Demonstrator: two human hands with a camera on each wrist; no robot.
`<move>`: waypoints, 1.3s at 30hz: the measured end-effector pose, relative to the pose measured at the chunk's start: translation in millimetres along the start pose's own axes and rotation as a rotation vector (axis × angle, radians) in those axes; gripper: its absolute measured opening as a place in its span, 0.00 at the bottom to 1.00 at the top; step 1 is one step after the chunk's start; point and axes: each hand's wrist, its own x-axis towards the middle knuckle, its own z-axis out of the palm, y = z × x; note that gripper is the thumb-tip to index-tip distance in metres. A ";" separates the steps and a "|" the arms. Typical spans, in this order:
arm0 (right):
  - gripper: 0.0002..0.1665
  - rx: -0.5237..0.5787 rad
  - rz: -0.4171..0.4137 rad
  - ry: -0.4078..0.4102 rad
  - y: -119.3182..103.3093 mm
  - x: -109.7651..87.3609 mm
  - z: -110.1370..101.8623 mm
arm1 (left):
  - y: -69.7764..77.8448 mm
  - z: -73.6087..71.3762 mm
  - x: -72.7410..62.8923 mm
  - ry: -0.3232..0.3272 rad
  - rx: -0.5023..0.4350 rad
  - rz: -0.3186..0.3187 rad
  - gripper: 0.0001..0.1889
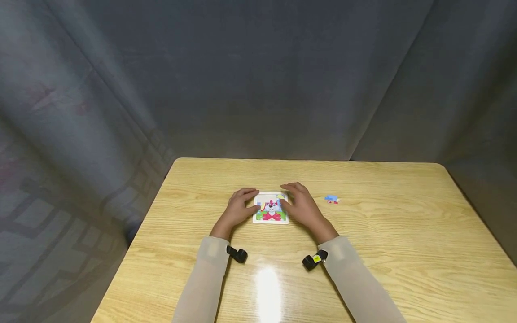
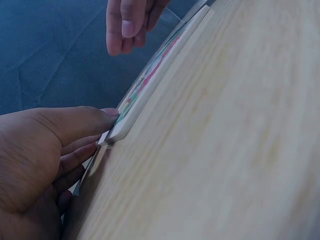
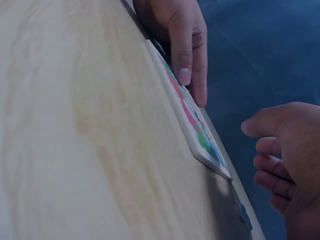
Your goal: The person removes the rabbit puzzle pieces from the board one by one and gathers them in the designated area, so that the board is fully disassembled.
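A small picture puzzle (image 1: 271, 216) in a white frame lies flat on the table, showing a red and white cartoon animal on green. A pale bare patch shows in the upper part of its picture. My left hand (image 1: 241, 207) holds the frame at its left side, thumb over the picture's edge and fingers along the border. Over the right side hovers my right hand (image 1: 304, 207), thumb and fingers apart. In the right wrist view that hand (image 3: 285, 155) holds nothing and is raised off the puzzle (image 3: 187, 110).
Loose blue and red puzzle pieces (image 1: 332, 198) lie on the wooden table (image 1: 396, 233) to the right of my right hand. Grey curtains (image 1: 258, 80) hang behind the table and at its sides. Black wrist cameras (image 1: 237, 254) sit on both sleeves.
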 end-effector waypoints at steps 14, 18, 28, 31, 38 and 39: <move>0.24 -0.162 -0.069 -0.042 1.6 1.4 10.1 | 1.8 -2.8 -1.4 -0.001 -0.028 -0.018 0.30; 0.24 -0.176 -0.056 -0.051 2.8 0.0 9.4 | 4.0 -2.4 -1.7 -0.010 -0.019 -0.023 0.30; 0.27 -0.154 -0.044 -0.093 6.0 -3.4 6.6 | 3.5 0.0 -2.6 -0.008 -0.010 -0.025 0.31; 0.28 -0.151 -0.039 -0.101 6.2 -3.8 6.1 | 3.2 -0.1 -2.9 -0.008 -0.015 -0.023 0.31; 0.35 -0.173 -0.009 -0.161 6.2 -1.1 2.5 | 3.9 -0.1 -2.6 -0.001 -0.018 -0.019 0.30; 0.36 -0.171 0.000 -0.172 5.8 -0.5 1.4 | 4.3 -0.1 -2.6 -0.003 -0.021 -0.019 0.30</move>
